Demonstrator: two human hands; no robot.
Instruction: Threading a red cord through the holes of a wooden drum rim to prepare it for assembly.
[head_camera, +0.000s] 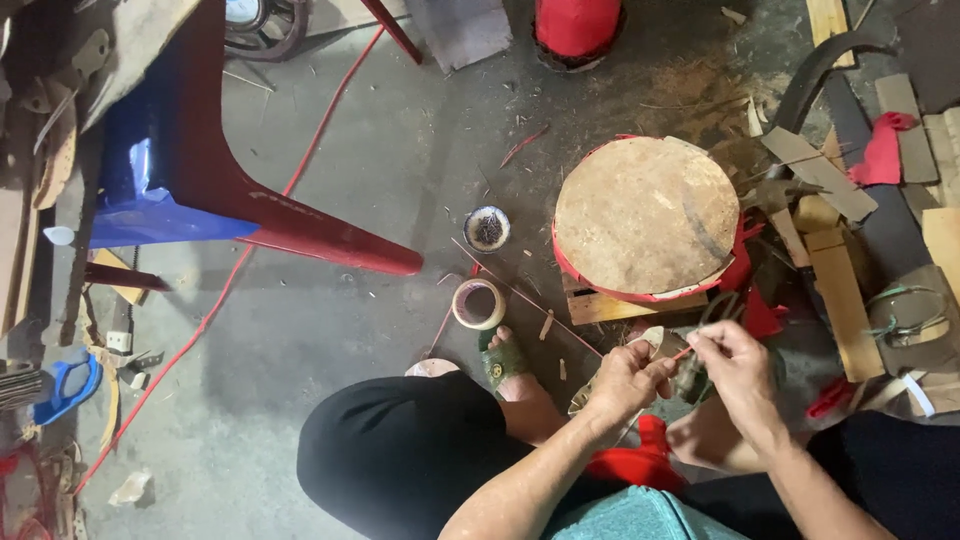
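1. Running between the fingertips of both hands, a thin red strip is pinched at its near end by the right hand, whose thumb and forefinger are closed on it.
2. Its far end meets a small pale piece that the left hand holds with fingers curled shut around it; the strip touches this piece just beyond the left fingertips.
3. Directly under the fingers lies a red cloth on the person's lap, and bare feet in sandals show on either side of the hands.
4. Just ahead of the fingertips stands a round wooden block with a red band round its rim.
5. Farther left of the left fingers sit a roll of tape and a small tin of nails, well apart from the hands.
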